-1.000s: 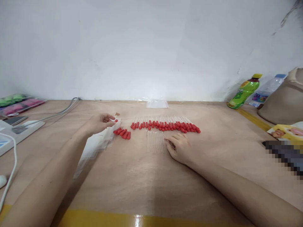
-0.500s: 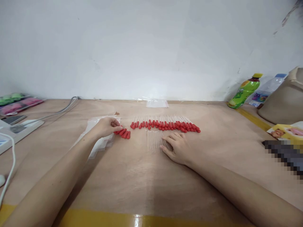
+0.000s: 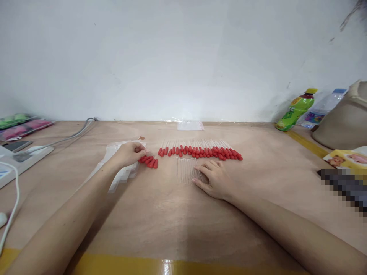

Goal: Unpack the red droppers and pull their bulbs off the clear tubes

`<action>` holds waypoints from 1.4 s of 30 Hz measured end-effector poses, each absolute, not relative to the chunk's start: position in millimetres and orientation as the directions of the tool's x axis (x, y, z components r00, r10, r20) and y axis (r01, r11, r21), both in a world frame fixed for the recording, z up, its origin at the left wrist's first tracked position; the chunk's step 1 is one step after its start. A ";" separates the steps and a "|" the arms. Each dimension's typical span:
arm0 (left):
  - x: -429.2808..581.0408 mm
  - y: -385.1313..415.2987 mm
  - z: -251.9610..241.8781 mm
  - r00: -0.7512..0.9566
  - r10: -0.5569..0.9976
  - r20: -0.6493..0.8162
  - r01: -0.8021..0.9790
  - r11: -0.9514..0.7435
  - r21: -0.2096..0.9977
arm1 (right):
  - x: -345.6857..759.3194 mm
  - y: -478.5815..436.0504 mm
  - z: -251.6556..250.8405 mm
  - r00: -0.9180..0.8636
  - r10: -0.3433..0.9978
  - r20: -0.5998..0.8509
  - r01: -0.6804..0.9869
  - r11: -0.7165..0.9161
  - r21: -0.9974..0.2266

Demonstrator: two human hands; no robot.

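My left hand [image 3: 130, 152] is over the plastic bags [image 3: 123, 177], thumb and fingers curled together in a pinch. Whatever lies between its fingertips is hidden or too small to make out. Just beside the fingertips is a small fan of red rounded tips [image 3: 150, 162]. My right hand [image 3: 213, 178] rests on the table, fingers apart, its fingertips at the right side of a row of thin clear sticks [image 3: 186, 170]. Behind them runs a long line of red rounded tips [image 3: 200, 152], with clear sticks [image 3: 212, 143] pointing toward the wall.
A white plastic bag [image 3: 190, 125] lies by the wall. To the right are a green bottle [image 3: 296, 110], a clear bottle [image 3: 319, 110], a beige container [image 3: 342, 124] and a yellow pack [image 3: 346, 159]. A power strip [image 3: 34, 156], cables and packs of pink pieces [image 3: 25, 128] are at left.
My left fingertips have drawn back slightly from the red tips. My right thumb and fingers have shifted a little to the left along the clear sticks.
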State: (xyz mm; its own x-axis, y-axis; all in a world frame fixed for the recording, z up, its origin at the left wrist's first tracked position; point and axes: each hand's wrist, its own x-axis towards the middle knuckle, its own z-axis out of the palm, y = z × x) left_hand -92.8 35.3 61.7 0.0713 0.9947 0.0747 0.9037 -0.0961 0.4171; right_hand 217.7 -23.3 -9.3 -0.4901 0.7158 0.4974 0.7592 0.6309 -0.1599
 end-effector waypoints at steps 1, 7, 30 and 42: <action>-92.5 35.3 61.7 0.056 0.993 0.108 0.904 -0.097 0.417 | 217.9 -23.4 -9.2 -0.491 0.716 0.497 0.758 0.632 -0.161; -77.0 28.3 65.2 0.016 0.955 0.295 0.938 -0.117 0.325 | 218.5 -23.9 -9.1 -0.492 0.719 0.491 0.751 0.636 -0.180; -34.8 49.3 54.5 0.104 0.990 0.093 0.994 -0.100 -0.049 | 219.0 -25.2 -6.1 -0.497 0.732 0.467 0.728 0.644 -0.234; -35.7 43.7 52.7 0.039 0.982 0.186 0.994 -0.056 0.088 | 219.8 -23.8 -8.1 -0.481 0.710 0.514 0.720 0.655 -0.229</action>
